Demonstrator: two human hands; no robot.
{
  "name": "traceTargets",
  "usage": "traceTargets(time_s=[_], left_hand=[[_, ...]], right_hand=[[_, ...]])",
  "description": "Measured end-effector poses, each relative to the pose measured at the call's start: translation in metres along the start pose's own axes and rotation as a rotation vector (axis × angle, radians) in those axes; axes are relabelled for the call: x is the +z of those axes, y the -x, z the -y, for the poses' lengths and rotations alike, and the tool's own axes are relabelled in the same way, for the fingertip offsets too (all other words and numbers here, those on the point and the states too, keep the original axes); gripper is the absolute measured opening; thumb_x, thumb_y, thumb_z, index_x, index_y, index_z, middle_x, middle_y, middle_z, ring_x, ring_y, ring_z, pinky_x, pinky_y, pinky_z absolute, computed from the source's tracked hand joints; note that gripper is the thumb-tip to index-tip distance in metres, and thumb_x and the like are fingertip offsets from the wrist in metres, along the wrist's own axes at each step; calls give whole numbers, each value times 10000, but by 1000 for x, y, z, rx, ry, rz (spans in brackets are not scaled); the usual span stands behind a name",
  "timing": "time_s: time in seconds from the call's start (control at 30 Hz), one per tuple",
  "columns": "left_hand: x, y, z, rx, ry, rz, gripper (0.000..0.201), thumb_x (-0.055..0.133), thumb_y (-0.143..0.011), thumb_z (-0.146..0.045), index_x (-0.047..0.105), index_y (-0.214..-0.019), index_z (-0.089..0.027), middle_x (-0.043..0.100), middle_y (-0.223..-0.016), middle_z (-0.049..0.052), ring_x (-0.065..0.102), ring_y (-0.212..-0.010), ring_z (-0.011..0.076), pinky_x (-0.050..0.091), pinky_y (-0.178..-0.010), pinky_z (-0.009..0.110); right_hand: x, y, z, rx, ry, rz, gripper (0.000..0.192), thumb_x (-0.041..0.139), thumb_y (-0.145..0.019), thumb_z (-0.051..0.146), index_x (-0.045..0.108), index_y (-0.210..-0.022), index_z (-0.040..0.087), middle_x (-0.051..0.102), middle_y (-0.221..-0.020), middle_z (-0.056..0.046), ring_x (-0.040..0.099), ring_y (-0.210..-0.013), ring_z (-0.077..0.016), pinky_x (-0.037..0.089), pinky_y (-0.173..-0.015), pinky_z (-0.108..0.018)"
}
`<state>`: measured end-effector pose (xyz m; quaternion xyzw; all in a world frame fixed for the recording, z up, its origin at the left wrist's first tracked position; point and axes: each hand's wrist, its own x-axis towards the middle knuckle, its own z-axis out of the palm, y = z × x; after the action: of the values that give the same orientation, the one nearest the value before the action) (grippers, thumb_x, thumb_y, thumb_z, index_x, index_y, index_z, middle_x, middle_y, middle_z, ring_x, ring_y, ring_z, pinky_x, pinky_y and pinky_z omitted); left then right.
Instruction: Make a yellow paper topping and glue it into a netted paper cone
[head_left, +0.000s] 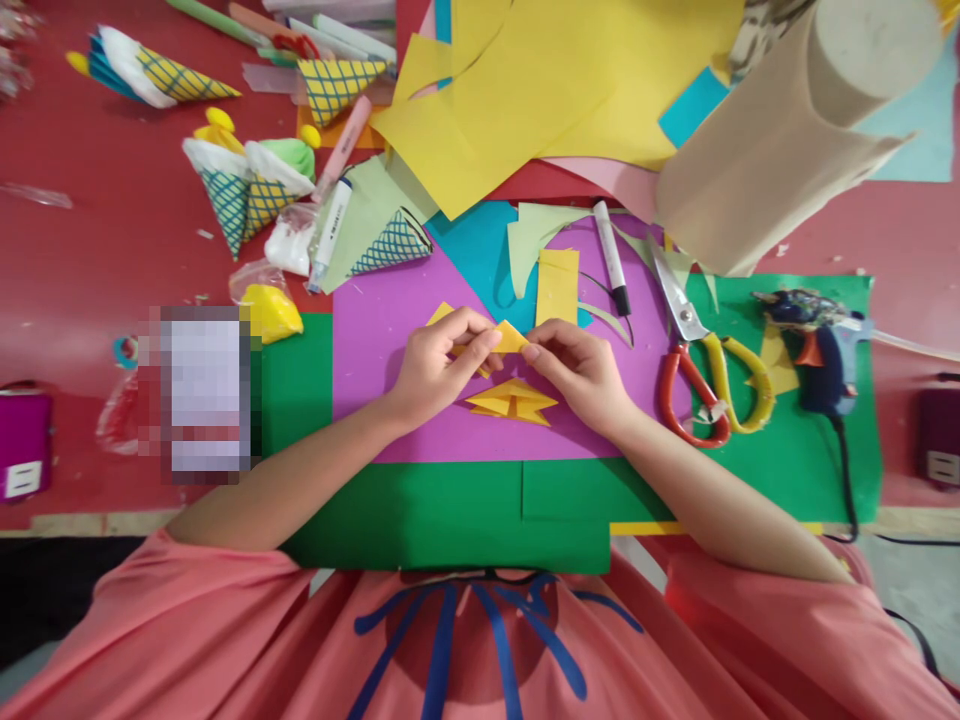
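Between my two hands is a small folded piece of yellow paper [510, 337], its tip pointing up. My left hand [446, 362] pinches its left end, thumb against fingers. On the other end, my right hand [577, 368] grips the corner between thumb and fingertip. Just below lies a folded yellow paper shape [514, 402] with pointed ends, resting on the purple sheet [390, 420]. A yellow paper strip [558, 285] lies just above my right hand. More yellow paper [441, 313] shows partly behind my left hand.
Large scissors [684, 315] and a glue gun [825, 360] lie at right, near a leaning paper roll [765, 150]. A black-capped marker [611, 258] is above my right hand. Paper cones [217, 195], a bag of yellow material [271, 312] and a blurred-out rectangular object [206, 390] are at left.
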<state>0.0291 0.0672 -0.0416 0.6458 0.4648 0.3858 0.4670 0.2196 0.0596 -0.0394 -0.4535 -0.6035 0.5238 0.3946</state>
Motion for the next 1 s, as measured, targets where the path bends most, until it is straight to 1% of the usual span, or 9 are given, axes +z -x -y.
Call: traceTargets(time_s=[0.17, 0.33, 0.4, 0.47, 0.57, 0.7, 0.8, 0.9, 1.0], left_hand=[[2, -1, -1, -21, 73, -5, 276, 581, -919, -455, 559, -823, -198, 705, -662, -21, 689, -572, 83, 550, -546, 158], [2, -1, -3, -32, 79, 35, 268, 570, -927, -437, 567, -830, -187, 686, -666, -21, 679, -578, 80, 546, -557, 160], [2, -1, -3, 10, 16, 35, 235, 577, -925, -405, 588, -849, -183, 694, -712, -17, 672, -600, 74, 529, -564, 157], [1, -2, -3, 90, -96, 38, 181, 601, -913, -355, 618, -862, -182, 707, -751, -17, 664, -640, 69, 507, -591, 154], [-1, -4, -3, 187, -215, 56, 121, 619, -902, -281, 647, -840, -181, 721, -766, -21, 649, -678, 65, 483, -636, 160], [-3, -4, -4, 246, -248, 33, 131, 612, -905, -265, 653, -816, -178, 720, -751, -19, 624, -649, 68, 461, -625, 180], [-3, -3, -4, 259, -255, 13, 145, 615, -905, -290, 662, -821, -181, 724, -753, -17, 623, -648, 75, 457, -617, 189], [-2, -2, -4, 232, -232, 7, 190, 581, -928, -316, 674, -829, -183, 730, -757, -16, 635, -655, 76, 465, -611, 182], [-3, -2, -5, 183, -206, 8, 225, 536, -956, -327, 703, -892, -191, 756, -821, -8, 668, -706, 78, 485, -635, 173]], right_hand=[[0, 0, -2, 16, -24, -40, 234, 633, -901, 382, 608, -781, 183, 606, -656, 32, 495, -540, -67, 364, -486, -204], [-3, -1, -2, -50, 102, -23, 224, 609, -921, 341, 605, -762, 184, 600, -653, 29, 499, -574, -79, 379, -537, -221], [-4, -1, -1, -86, 131, 15, 208, 603, -926, 320, 620, -770, 183, 634, -684, 18, 529, -599, -86, 399, -563, -225], [-4, -1, 0, -128, 157, 53, 185, 602, -927, 295, 641, -786, 181, 669, -730, 3, 566, -638, -96, 423, -598, -231], [-3, -1, 0, -156, 198, 72, 157, 608, -922, 273, 660, -807, 178, 685, -757, -11, 590, -672, -108, 439, -631, -242], [-2, 0, 2, -136, 188, 51, 112, 608, -911, 235, 638, -822, 173, 677, -756, -6, 573, -649, -98, 427, -604, -233], [-3, 2, 5, -129, 190, 59, 110, 588, -912, 213, 617, -815, 168, 656, -735, 4, 536, -608, -82, 398, -560, -221], [-4, 2, 6, -113, 192, 44, 124, 594, -909, 229, 612, -803, 167, 640, -711, 12, 518, -594, -78, 385, -552, -223], [-6, 1, 3, -46, 144, 40, 143, 606, -913, 284, 612, -826, 171, 642, -725, 13, 525, -599, -79, 395, -558, -225]])
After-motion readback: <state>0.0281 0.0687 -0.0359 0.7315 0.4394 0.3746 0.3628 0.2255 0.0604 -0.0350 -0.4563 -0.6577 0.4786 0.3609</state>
